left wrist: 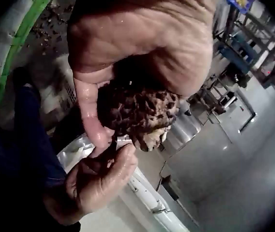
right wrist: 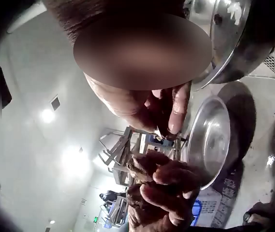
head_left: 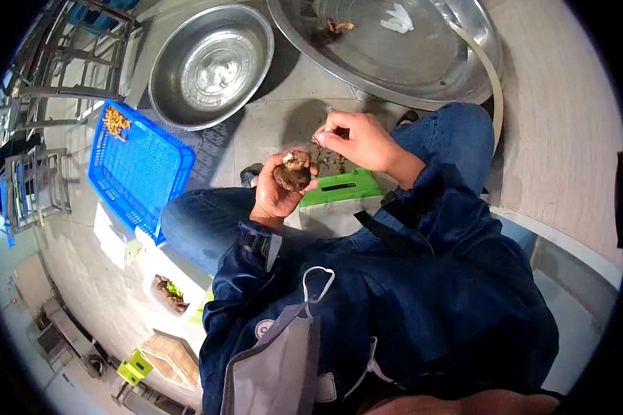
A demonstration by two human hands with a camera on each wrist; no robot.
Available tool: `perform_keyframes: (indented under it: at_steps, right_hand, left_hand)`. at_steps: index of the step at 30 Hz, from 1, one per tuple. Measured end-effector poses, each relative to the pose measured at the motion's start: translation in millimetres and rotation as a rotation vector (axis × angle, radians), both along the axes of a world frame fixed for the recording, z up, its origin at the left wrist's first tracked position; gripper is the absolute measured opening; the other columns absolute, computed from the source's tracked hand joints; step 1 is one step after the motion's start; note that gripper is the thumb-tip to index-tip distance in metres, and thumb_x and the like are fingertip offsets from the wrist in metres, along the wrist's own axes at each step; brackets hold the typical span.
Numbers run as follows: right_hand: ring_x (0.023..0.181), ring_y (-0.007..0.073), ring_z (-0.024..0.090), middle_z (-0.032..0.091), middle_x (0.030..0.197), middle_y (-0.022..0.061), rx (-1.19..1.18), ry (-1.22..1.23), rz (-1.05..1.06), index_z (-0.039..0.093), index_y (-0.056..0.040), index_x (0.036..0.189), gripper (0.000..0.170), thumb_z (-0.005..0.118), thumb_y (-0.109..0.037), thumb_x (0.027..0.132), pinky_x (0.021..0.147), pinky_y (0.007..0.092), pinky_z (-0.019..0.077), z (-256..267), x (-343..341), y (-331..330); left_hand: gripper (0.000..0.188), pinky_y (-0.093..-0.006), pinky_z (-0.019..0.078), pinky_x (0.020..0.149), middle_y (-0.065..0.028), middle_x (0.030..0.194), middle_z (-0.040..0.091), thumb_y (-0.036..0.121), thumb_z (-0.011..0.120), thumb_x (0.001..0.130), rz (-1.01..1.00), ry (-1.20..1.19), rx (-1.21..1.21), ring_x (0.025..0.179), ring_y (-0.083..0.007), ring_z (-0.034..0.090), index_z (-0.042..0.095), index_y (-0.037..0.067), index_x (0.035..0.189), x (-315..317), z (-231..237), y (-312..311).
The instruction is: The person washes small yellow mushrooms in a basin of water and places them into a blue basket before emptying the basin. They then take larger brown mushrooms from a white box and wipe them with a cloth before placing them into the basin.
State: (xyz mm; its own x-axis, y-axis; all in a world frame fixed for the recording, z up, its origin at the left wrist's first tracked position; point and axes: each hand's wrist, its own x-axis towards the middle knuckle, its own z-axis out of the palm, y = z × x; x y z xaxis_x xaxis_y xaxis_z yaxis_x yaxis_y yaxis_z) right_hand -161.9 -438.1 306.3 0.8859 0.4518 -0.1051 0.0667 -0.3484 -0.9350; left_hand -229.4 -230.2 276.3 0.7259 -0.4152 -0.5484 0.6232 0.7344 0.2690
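In the head view my left hand [head_left: 268, 197] holds a brown mushroom [head_left: 293, 178], its pale stem end facing up. The mushroom's dark, scaly cap [left wrist: 140, 108] shows in the left wrist view, with the left fingers curled round it. My right hand [head_left: 367, 142] is just to the right of it, thumb and fingertips pinched together. Between those fingertips a small, thin pale piece [left wrist: 123, 140] shows, too small to tell what it is. The right wrist view has the right fingertips close to the mushroom, their tips apart from it.
A green-topped stool [head_left: 342, 188] stands between the knees, with brown scraps on the floor beyond. Ahead are a metal basin [head_left: 169, 76] and a larger one [head_left: 367, 86] with a hose [head_left: 488, 62]. A blue basket [head_left: 135, 173] holds thin orange-yellow pieces; a white box [head_left: 190, 273] stands left.
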Motion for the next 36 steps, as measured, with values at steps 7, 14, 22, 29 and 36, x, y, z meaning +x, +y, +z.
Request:
perform_keyframes:
  at_steps: [7,14,22,29,36]
  right_hand:
    - [0.081,0.0089,0.061,0.069,0.101,0.0090,0.216,0.011,0.091,0.060,0.0018,0.088,0.015,0.064,-0.013,0.091,0.071,0.0264,0.0506,13,-8,5]
    - [0.082,0.0097,0.063,0.069,0.103,0.0100,0.113,0.092,0.136,0.059,0.0021,0.087,0.017,0.063,-0.014,0.091,0.074,0.0274,0.0518,19,-10,6]
    - [0.067,0.0039,0.048,0.057,0.071,-0.0009,0.127,0.207,0.135,0.057,-0.0021,0.082,0.020,0.063,-0.018,0.093,0.058,0.0237,0.0405,10,-8,4]
    - [0.069,0.0020,0.048,0.058,0.073,-0.0012,0.121,0.221,0.159,0.057,-0.0013,0.081,0.020,0.064,-0.017,0.092,0.059,0.0227,0.0408,10,-10,5]
    - [0.084,0.0110,0.062,0.069,0.097,0.0084,0.052,-0.014,0.213,0.060,0.0003,0.086,0.016,0.064,-0.015,0.091,0.076,0.0283,0.0516,7,-16,9]
  left_hand:
    - [0.022,-0.0429,0.0546,0.078,-0.0092,0.089,0.065,0.034,0.053,0.094,0.070,0.074,-0.007,0.082,-0.0253,0.062,0.061,0.014,0.098,1,4,0]
    - [0.034,-0.0422,0.0556,0.079,-0.0084,0.092,0.063,0.044,0.051,0.096,0.082,-0.008,0.074,0.085,-0.0235,0.063,0.058,0.011,0.104,-1,12,-2]
    - [0.037,-0.0395,0.0551,0.080,-0.0090,0.096,0.063,0.042,0.049,0.098,-0.058,-0.229,0.214,0.088,-0.0211,0.063,0.057,0.007,0.106,-6,0,-3]
    - [0.040,-0.0485,0.0520,0.087,-0.0120,0.093,0.064,0.043,0.040,0.100,-0.090,0.038,-0.120,0.087,-0.0261,0.063,0.060,0.009,0.110,-4,-13,0]
    - [0.045,-0.0468,0.0548,0.074,-0.0089,0.091,0.065,0.050,0.047,0.097,-0.080,0.153,0.094,0.078,-0.0271,0.064,0.059,0.008,0.105,-2,-5,-3]
